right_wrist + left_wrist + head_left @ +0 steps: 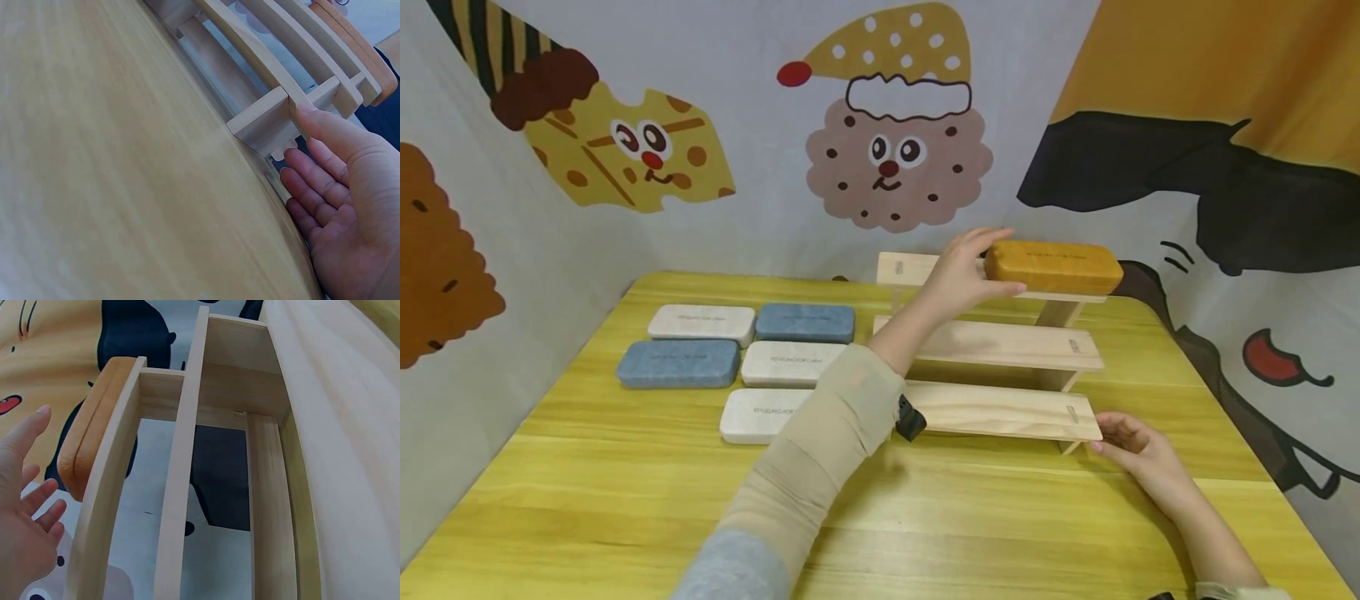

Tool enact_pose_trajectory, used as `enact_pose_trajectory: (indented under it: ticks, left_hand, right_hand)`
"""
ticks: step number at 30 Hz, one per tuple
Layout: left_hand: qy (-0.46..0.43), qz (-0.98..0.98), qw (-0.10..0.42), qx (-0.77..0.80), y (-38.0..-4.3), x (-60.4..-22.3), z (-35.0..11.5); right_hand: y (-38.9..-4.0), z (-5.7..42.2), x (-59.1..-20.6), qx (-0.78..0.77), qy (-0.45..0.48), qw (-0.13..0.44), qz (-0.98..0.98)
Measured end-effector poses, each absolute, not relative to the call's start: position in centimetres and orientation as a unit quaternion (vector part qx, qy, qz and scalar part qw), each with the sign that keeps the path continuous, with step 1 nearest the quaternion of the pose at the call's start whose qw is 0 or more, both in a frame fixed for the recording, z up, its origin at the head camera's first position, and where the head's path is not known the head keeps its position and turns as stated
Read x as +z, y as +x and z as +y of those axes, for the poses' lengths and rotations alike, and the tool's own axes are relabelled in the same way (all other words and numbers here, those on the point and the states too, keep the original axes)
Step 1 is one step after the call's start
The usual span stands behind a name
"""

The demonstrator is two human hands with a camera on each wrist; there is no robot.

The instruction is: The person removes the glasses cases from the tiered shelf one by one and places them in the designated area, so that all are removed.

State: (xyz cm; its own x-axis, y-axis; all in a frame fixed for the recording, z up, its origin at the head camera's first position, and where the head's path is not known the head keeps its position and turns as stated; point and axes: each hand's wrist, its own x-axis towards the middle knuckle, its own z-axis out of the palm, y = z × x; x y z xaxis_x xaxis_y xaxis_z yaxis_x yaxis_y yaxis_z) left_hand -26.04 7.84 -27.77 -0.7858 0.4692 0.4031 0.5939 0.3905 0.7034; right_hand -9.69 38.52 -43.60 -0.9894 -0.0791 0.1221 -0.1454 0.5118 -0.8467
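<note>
An orange glasses case point(1052, 267) lies lengthwise on the right part of the top tier of a three-tier wooden rack point(1000, 408). My left hand point(958, 279) is at the case's left end, fingers spread and thumb apart from them. In the left wrist view a gap shows between that hand point(28, 519) and the case point(100, 425). At the right end of the lowest tier, my right hand point(1142, 462) touches the corner with its thumb. The right wrist view shows its other fingers point(315, 175) loosely bent beside the rack, not wrapped round it.
Left of the rack, white cases point(700, 321) and blue cases point(677, 363) lie flat on the yellow wood-grain table point(625, 500). My left forearm partly covers two white ones. A cartoon-printed cloth point(760, 233) hangs behind and beside the table.
</note>
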Motion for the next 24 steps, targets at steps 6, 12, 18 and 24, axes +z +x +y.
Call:
enact_pose_trajectory:
  ticks: [6, 12, 18, 24]
  left_hand:
    - [-0.315, -0.835, 0.065, -0.446, -26.9, -27.8, 9.0]
    - [-0.308, -0.838, 0.064, -0.446, -27.7, -28.0, 9.6]
    - [-0.305, -0.848, 0.060, -0.429, -28.2, -28.1, 10.0]
    - [-0.302, -0.855, 0.049, -0.419, -28.5, -28.1, 10.4]
  right_hand:
    - [-9.7, 38.6, -43.6, 0.484, 0.064, 0.035, -0.872]
    - [-9.7, 38.5, -43.6, 0.482, 0.062, 0.032, -0.874]
    - [-9.7, 38.6, -43.6, 0.479, 0.061, 0.032, -0.875]
    - [-9.7, 38.6, -43.7, 0.478, 0.062, 0.031, -0.876]
